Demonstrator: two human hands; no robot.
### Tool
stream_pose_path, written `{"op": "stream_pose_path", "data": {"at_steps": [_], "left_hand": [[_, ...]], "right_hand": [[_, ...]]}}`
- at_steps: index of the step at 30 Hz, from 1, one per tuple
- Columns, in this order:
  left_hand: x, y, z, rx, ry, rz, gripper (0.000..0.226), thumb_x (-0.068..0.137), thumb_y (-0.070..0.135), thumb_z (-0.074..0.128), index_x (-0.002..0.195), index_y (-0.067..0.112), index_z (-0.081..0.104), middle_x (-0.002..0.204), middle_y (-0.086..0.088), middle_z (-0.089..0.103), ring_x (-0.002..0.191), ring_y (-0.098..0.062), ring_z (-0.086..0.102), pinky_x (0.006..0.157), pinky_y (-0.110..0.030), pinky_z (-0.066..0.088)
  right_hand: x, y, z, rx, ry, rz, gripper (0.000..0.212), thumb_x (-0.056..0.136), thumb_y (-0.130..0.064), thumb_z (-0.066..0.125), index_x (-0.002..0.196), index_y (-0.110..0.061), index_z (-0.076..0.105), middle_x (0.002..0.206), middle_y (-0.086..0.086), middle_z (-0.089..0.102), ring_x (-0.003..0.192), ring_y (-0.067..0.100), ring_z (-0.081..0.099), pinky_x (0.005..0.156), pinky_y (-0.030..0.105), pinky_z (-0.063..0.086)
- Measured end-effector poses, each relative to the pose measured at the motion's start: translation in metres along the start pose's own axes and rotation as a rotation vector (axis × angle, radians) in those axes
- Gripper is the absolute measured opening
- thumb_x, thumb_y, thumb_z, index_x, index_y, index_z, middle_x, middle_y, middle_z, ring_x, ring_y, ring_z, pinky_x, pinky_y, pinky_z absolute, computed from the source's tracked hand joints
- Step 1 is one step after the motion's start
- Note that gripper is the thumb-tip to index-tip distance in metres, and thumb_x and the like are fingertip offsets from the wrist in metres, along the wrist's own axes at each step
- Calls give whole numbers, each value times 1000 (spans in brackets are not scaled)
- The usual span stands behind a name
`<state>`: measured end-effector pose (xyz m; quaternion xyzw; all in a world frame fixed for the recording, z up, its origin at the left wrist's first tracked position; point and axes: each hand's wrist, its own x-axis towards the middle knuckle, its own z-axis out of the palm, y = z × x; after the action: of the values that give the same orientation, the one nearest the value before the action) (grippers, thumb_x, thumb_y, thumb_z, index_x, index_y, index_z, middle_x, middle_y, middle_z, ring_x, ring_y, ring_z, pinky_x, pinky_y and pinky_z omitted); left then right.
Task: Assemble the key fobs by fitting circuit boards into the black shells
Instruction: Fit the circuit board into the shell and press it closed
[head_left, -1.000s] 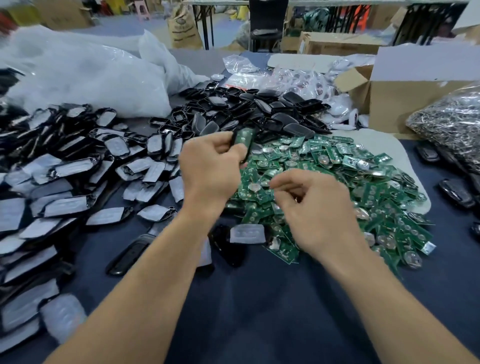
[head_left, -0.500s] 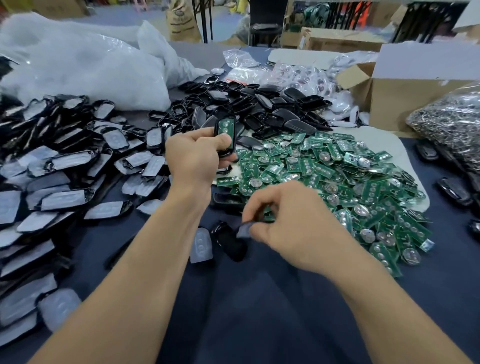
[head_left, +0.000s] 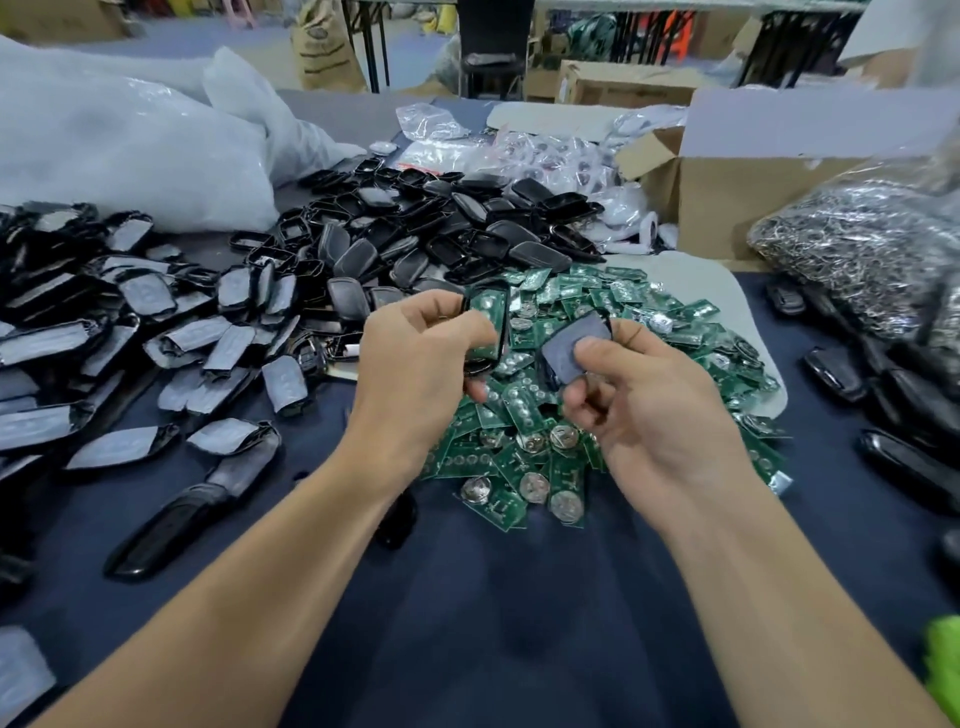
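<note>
Up from the cloth has come the right hand (head_left: 660, 415), which half a second ago was pinching a piece low at the near side of the heap. It now holds that grey-filmed black rectangular plastic cover (head_left: 566, 347) raised, its thumb and curled fingers pinching the lower right corner. The left hand (head_left: 415, 364) curls its fingers round a black oval plastic shell with a green circuit board seated in it (head_left: 491, 325), board face towards the camera (whether shell and cover touch, I cannot tell).

Beyond the right fingertips stands an open brown cardboard box (head_left: 753, 208), its contents hidden. Right of those fingers, a clear plastic bag (head_left: 857, 249) is packed with small silvery metal rings. Far beyond and left of the left fingers lie bulging white plastic sacks (head_left: 130, 145), their contents unreadable.

Below both sets of fingers spreads a loose heap of green circuit boards with round silver cells (head_left: 519, 457) on a pale sheet (head_left: 701, 275), whose rounded edge ends right of the right fingers. Empty black shells (head_left: 441, 228) pile up beyond the left fingers, and grey-filmed covers (head_left: 104, 338) lie to their left. Nearer than the fingers, dark blue cloth (head_left: 493, 623) stretches under both forearms.
</note>
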<state>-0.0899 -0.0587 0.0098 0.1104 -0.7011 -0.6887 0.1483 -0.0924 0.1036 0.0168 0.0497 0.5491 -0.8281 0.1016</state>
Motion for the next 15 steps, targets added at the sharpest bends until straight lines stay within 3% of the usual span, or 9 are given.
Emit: {"op": "stream_pose_path", "data": {"at_steps": [2,6,12,15], "left_hand": [[-3,1,3,-2,-19,-5,15,71,17,66,58,24,62,84,-28,70,43,-22,51,38,-21,39],[-6,0,7,13,-36,-18,6,71,19,63,76,19,60,82,-23,73,44,-24,58,42,-26,39],[-8,-1,11,-45,-102,-41,36,67,10,60,101,14,73,68,-16,75,48,-26,66,43,-25,48],[-8,-2,11,-86,-119,-57,22,71,3,59,90,4,70,68,-13,73,53,-27,68,48,-27,53]], "right_hand": [[2,1,-1,-33,4,-20,18,95,6,60,93,-12,58,65,3,65,49,13,54,45,23,40],[3,2,-2,15,-6,-41,17,93,8,58,97,-9,55,66,7,66,51,16,62,45,22,46],[5,4,0,119,17,-79,21,92,12,54,93,-8,54,75,14,68,61,24,73,53,25,57],[6,7,2,160,14,-82,29,91,15,54,85,-13,50,80,19,66,66,29,75,56,27,60]]}}
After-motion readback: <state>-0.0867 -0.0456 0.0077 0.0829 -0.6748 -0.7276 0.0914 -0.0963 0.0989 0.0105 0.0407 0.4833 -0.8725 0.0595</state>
